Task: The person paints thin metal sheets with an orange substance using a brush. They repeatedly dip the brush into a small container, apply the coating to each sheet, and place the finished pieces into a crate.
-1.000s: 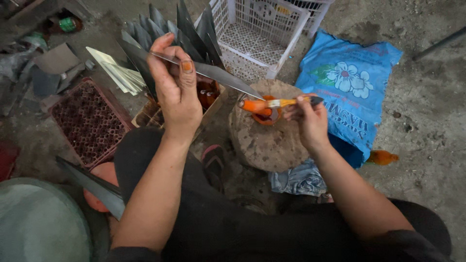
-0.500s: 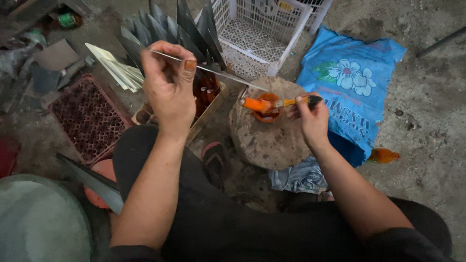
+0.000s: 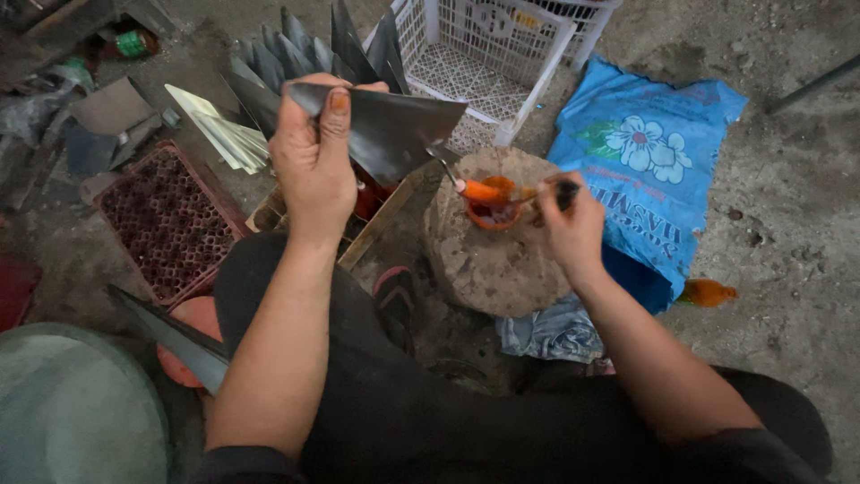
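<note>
Left hand (image 3: 313, 161), upper centre of frame, pinches a dark metal blade (image 3: 394, 130) by its left end, thumb on top. The blade's long axis runs left to right, broad face now turned to the camera; 0.5 s ago it showed edge-on. Right hand (image 3: 569, 229) is closed on a brush (image 3: 488, 191), bristles pointing left over an orange paint cup (image 3: 493, 211) on the round block (image 3: 497, 260).

Dark metal blade (image 3: 394, 134) held tilted, orange-tipped brush (image 3: 488, 190) over small orange cup (image 3: 491, 213)
</note>
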